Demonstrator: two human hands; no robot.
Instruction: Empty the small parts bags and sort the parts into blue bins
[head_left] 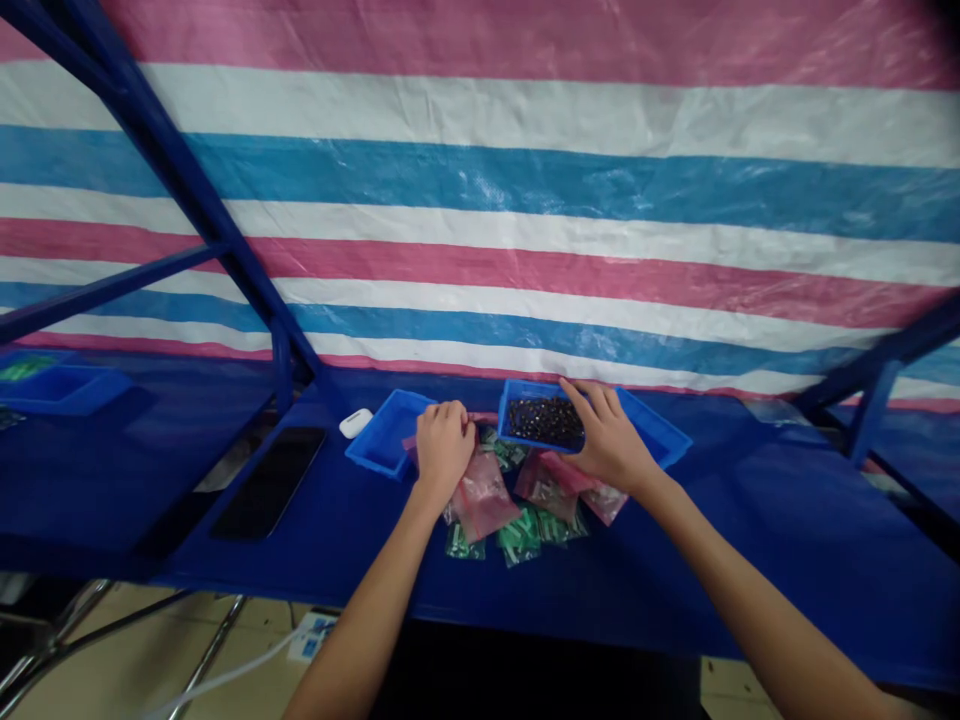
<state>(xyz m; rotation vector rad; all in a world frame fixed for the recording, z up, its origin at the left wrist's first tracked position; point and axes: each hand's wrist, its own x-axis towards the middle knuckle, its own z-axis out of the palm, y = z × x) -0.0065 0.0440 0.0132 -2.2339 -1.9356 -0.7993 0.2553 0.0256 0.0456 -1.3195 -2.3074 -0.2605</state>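
Note:
My right hand (609, 432) grips the right side of a small blue bin (517, 440), thumb below and fingers over the rim. Many tiny dark, shiny pieces (546, 420) fill this bin, which tilts toward me above a pile of bags. My left hand (444, 445) is closed, knuckles up, at the pile's left; what its fingers hold is hidden. Pink plastic bags (486, 498) lie beside and under it. Clear bags with green pieces (519, 537) lie nearer me. A second blue bin (384, 440) stands left of my left hand, and another blue bin (660, 428) is behind my right hand.
A black phone (270, 483) and a small white object (355, 423) lie on the blue table (750, 540) at left. Blue metal frame bars (187, 190) rise at both sides before a striped sheet (525, 180). More blue bins (75, 390) stand far left. A power strip (311, 636) is below.

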